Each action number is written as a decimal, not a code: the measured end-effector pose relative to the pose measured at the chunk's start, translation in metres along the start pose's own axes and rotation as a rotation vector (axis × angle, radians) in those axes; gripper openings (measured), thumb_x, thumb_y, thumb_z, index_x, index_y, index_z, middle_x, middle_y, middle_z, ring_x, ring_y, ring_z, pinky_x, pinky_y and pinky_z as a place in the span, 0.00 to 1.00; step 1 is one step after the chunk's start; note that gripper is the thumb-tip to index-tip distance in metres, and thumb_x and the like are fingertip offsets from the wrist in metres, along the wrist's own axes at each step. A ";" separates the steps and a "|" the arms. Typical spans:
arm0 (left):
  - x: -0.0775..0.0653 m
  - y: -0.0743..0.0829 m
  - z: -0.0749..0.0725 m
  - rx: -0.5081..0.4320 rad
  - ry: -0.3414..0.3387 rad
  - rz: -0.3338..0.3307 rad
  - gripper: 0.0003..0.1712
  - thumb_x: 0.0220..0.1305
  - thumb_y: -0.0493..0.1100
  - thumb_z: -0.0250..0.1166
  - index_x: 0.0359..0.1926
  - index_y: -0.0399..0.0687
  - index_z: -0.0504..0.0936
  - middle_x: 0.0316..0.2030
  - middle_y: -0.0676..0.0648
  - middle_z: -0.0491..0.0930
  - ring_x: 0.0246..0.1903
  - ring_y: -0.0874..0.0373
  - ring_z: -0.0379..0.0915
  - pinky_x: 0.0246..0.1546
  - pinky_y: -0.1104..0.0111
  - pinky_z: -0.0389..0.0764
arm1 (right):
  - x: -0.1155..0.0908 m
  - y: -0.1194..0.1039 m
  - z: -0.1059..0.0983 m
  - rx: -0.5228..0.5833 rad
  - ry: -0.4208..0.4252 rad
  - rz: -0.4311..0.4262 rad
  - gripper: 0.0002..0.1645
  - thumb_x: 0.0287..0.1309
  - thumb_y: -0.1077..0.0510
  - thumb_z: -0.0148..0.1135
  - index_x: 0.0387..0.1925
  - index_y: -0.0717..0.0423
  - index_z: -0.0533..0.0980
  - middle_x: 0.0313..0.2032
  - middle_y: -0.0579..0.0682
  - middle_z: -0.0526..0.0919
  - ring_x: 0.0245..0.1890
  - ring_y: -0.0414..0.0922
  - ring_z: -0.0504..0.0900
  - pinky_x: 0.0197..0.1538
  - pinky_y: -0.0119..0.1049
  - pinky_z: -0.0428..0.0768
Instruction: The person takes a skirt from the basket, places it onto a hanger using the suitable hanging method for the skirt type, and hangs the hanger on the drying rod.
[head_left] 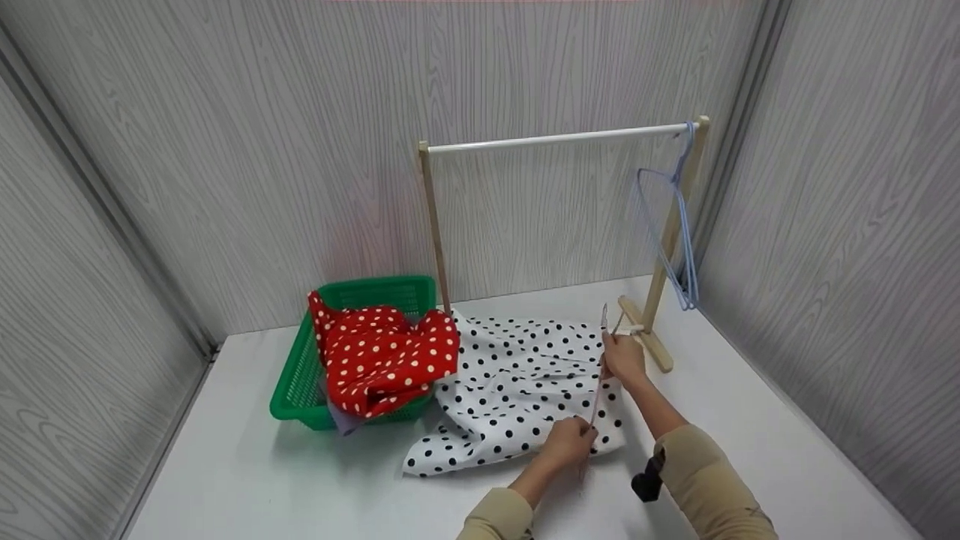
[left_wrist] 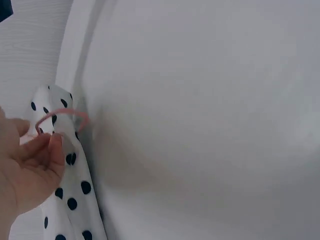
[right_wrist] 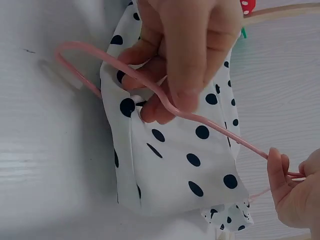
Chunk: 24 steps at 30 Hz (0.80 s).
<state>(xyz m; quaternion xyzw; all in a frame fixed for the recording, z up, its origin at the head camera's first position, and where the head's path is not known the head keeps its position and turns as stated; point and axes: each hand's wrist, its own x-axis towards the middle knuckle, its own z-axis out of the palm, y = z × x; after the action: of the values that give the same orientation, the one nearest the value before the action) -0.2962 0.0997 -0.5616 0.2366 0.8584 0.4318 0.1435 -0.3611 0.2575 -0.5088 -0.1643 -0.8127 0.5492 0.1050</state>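
Observation:
A thin pink clothes hanger (right_wrist: 225,131) runs between my two hands over a white cloth with black dots (head_left: 517,382). My left hand (head_left: 568,442) pinches the hanger near the cloth's front edge; in the left wrist view a curved pink end shows beyond its fingertips (left_wrist: 56,142). Farther back, at the cloth's right side, my right hand (head_left: 622,358) grips the hanger. In the right wrist view its thumb lies across the wire, and its fingertips bear on the dotted cloth behind. Part of the hanger is hidden by the cloth.
To the left, a green basket (head_left: 289,394) holds a red cloth with white dots (head_left: 390,360) and something purple under it. Behind the white cloth stands a wooden rack with a white rail (head_left: 555,139). A blue hanger (head_left: 683,154) hangs at the rail's right end.

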 end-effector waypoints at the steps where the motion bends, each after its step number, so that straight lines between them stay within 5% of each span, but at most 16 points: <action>1: 0.000 0.002 0.002 -0.020 0.041 -0.018 0.10 0.62 0.38 0.56 0.29 0.38 0.82 0.19 0.53 0.72 0.19 0.65 0.65 0.21 0.73 0.69 | -0.001 0.000 0.001 0.005 -0.021 0.002 0.20 0.68 0.53 0.43 0.29 0.66 0.70 0.13 0.51 0.73 0.08 0.38 0.73 0.17 0.33 0.76; 4: -0.001 0.004 0.006 -0.030 0.132 -0.052 0.10 0.59 0.34 0.57 0.23 0.38 0.80 0.17 0.54 0.69 0.17 0.64 0.63 0.19 0.73 0.67 | -0.003 0.002 0.002 -0.046 -0.074 0.016 0.24 0.67 0.48 0.46 0.38 0.69 0.72 0.20 0.55 0.77 0.14 0.41 0.77 0.22 0.35 0.79; 7: -0.003 0.003 0.010 -0.009 0.206 -0.048 0.13 0.55 0.31 0.56 0.15 0.40 0.76 0.14 0.54 0.67 0.15 0.64 0.61 0.16 0.73 0.64 | -0.005 0.007 -0.002 -0.272 -0.087 -0.018 0.34 0.63 0.42 0.50 0.51 0.71 0.69 0.35 0.63 0.80 0.31 0.50 0.81 0.35 0.43 0.79; 10: -0.004 0.002 0.014 0.024 0.256 -0.030 0.14 0.53 0.31 0.56 0.12 0.43 0.72 0.14 0.54 0.66 0.14 0.63 0.59 0.16 0.72 0.64 | -0.006 0.013 -0.006 -0.455 -0.083 -0.033 0.47 0.57 0.35 0.53 0.60 0.71 0.62 0.52 0.71 0.70 0.50 0.62 0.72 0.50 0.53 0.71; 12: -0.004 0.001 0.016 0.043 0.289 -0.027 0.14 0.53 0.33 0.56 0.13 0.45 0.71 0.14 0.55 0.66 0.14 0.64 0.59 0.16 0.72 0.64 | -0.007 0.017 -0.006 -0.464 -0.107 -0.033 0.52 0.55 0.33 0.53 0.62 0.73 0.57 0.58 0.75 0.61 0.57 0.68 0.63 0.55 0.59 0.64; 17: -0.005 -0.001 0.020 0.147 0.415 0.023 0.11 0.54 0.37 0.55 0.17 0.47 0.70 0.14 0.53 0.67 0.14 0.61 0.62 0.16 0.67 0.66 | -0.010 0.029 -0.001 -0.428 -0.107 -0.003 0.49 0.57 0.39 0.55 0.63 0.73 0.55 0.59 0.77 0.55 0.59 0.71 0.57 0.57 0.60 0.60; 24: -0.007 0.001 0.022 0.314 0.545 0.078 0.12 0.55 0.38 0.56 0.17 0.47 0.70 0.12 0.51 0.70 0.12 0.56 0.68 0.14 0.65 0.66 | -0.018 0.035 0.008 -0.611 -0.122 0.052 0.48 0.53 0.48 0.62 0.63 0.74 0.54 0.56 0.76 0.56 0.56 0.69 0.61 0.52 0.59 0.66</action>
<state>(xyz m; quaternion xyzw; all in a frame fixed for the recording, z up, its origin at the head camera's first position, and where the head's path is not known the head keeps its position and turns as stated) -0.2797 0.1116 -0.5735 0.1642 0.9118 0.3467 -0.1466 -0.3421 0.2554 -0.5444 -0.1758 -0.9404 0.2908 -0.0124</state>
